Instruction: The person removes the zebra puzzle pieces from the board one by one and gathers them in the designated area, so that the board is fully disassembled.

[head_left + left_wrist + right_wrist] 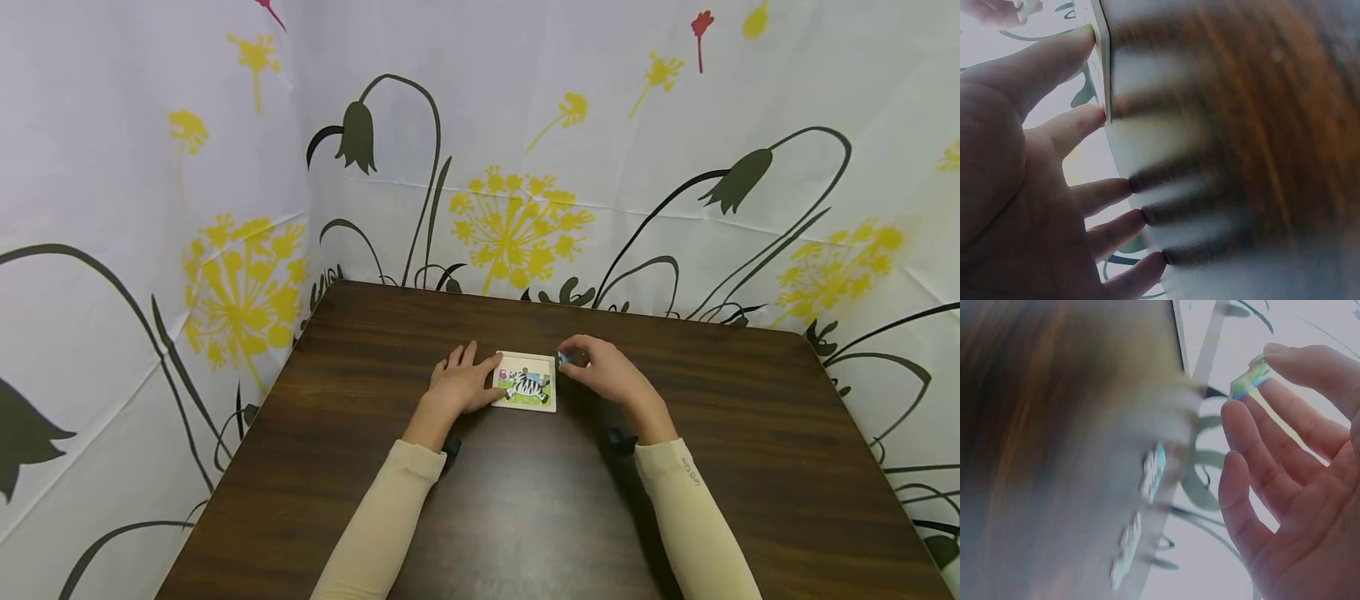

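Note:
A small framed picture puzzle (525,406) with a zebra on green grass lies on the dark wooden table. My left hand (459,385) rests at its left side, fingers straight and spread; thumb and index fingertip touch the frame edge (1102,62), the other fingertips the tabletop. Just off the frame's upper right, my right hand (603,371) pinches a small puzzle piece (1249,381) between thumb and fingertips. In the right wrist view, the piece shows yellow-green and blue. Two more loose pieces, one nearer (1126,553) and one farther (1154,473), lie on the table there.
The brown table (480,517) reaches out on all sides of the puzzle. Behind it and at the sides hangs a white curtain (510,100) printed with yellow and green flowers. A dark band (621,442) sits at the right wrist.

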Motion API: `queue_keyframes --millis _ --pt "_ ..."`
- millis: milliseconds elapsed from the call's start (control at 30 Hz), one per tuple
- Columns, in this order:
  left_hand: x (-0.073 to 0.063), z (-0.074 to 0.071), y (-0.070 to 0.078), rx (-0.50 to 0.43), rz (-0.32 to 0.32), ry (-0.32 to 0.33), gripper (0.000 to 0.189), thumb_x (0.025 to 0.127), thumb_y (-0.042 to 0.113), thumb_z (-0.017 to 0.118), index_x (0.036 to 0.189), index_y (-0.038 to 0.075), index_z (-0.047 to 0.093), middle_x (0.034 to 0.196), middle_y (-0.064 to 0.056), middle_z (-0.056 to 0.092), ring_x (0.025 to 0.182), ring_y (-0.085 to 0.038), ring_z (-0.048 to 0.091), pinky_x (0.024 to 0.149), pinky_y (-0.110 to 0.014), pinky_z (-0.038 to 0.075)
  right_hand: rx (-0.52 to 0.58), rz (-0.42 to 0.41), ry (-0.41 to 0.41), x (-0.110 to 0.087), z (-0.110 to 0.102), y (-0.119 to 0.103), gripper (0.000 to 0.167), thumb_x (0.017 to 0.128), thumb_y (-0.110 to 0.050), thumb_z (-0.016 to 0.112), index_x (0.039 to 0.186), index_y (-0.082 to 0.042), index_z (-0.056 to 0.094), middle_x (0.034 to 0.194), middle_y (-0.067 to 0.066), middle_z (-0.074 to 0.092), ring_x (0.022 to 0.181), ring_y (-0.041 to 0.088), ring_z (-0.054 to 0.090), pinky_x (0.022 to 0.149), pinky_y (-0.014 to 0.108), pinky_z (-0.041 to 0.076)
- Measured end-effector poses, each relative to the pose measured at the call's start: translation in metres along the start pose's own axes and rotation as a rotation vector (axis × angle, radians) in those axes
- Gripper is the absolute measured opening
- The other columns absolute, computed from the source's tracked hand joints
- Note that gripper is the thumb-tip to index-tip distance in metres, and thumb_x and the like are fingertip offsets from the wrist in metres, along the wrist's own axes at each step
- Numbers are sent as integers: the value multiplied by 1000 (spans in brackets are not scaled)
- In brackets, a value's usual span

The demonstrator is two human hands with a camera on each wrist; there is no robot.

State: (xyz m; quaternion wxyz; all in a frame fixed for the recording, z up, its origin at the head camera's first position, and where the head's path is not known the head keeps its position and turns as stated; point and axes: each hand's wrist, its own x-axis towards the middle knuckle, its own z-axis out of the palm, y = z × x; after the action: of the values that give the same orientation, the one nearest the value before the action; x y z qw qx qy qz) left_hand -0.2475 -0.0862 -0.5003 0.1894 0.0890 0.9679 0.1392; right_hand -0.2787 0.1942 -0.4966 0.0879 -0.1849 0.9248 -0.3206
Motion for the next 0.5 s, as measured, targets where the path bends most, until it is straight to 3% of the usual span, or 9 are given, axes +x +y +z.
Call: queue_keyframes --millis 133,333,500 --pt "0 0 -1 -9 7 -6 76 107 55 60 173 34 27 182 -15 12 169 -39 12 134 -63 18 15 -4 43 -14 -13 11 35 104 -21 73 134 -5 69 125 13 72 99 28 68 81 39 55" --pt "2 0 -7 -46 28 -17 94 105 62 59 176 35 4 182 -16 10 169 -41 11 134 -63 16 43 28 110 -33 -33 32 33 104 -16 73 134 -3 67 133 17 68 100 30 70 83 41 57" --pt "1 -2 -6 -45 46 -44 98 100 62 69 175 32 14 182 -16 7 169 -40 8 135 -63 15 24 86 111 -45 -50 53 35 105 -15 71 136 -1 64 138 23 62 110 39 72 89 52 60"
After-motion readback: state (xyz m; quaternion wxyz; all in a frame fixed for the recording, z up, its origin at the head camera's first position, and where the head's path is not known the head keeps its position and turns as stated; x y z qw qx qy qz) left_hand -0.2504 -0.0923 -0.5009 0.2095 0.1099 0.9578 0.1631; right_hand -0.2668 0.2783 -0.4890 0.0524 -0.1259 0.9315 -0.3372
